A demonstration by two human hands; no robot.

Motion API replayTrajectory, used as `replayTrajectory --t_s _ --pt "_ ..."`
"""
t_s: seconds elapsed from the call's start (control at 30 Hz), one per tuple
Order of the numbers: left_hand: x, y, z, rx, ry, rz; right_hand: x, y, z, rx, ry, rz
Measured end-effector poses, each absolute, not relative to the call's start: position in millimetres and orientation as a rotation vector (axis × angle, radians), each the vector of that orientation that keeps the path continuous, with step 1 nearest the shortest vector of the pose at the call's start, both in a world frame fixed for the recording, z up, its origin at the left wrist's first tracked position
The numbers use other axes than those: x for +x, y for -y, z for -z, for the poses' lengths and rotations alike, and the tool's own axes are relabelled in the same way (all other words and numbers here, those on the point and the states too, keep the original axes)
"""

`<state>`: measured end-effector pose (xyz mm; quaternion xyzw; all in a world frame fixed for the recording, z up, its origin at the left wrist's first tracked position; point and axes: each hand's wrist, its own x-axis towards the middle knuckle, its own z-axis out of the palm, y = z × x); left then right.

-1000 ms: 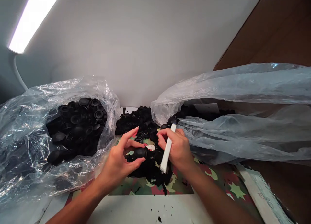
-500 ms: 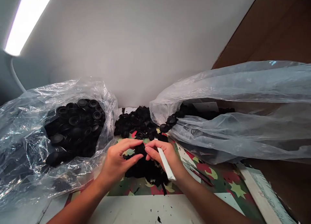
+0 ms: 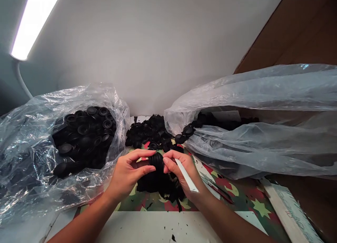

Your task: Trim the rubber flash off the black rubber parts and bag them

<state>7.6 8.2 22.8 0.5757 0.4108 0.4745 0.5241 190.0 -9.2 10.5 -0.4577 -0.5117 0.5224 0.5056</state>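
Between thumb and fingers, my left hand (image 3: 129, 171) grips a round, ribbed black part (image 3: 156, 161). My right hand (image 3: 181, 167) is closed at that part's right side, with a flat white stick (image 3: 187, 178) held in it, slanting down over the back of the hand. The fingertips of my right hand touch or nearly touch the black part; what they pinch is too small to tell. Below the hands lies a heap of black scraps (image 3: 160, 186) on a camouflage-patterned mat (image 3: 181, 205).
At the left, a clear plastic bag (image 3: 34, 130) holds many black round parts (image 3: 84, 141). More black pieces (image 3: 147, 130) lie behind the hands. A second plastic bag (image 3: 252, 92), tweezers-like tools (image 3: 217, 188) and a white block (image 3: 292, 209) are at the right.
The black part between my hands now shows more of its ribbed side. My right hand and the white stick have shifted slightly right, and the whole view has moved a little too.
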Motion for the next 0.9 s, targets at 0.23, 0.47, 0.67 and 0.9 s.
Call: replayTrajectory --t_s 0.23,0.47,0.67,0.9 --pt "4 -16 -26 0.875 -0.783 -1.004 194 3 1 -1.198 1.213 -1.086" --pt "-3 -14 -27 0.824 -0.654 -0.971 198 -8 10 -1.141 1.151 -1.039" --pt "-2 -13 -22 0.861 -0.61 -0.968 195 -7 7 -1.106 1.176 -1.043" --pt "-23 -18 -49 1.663 -1.188 -1.171 191 -3 15 -1.139 1.293 -0.999"
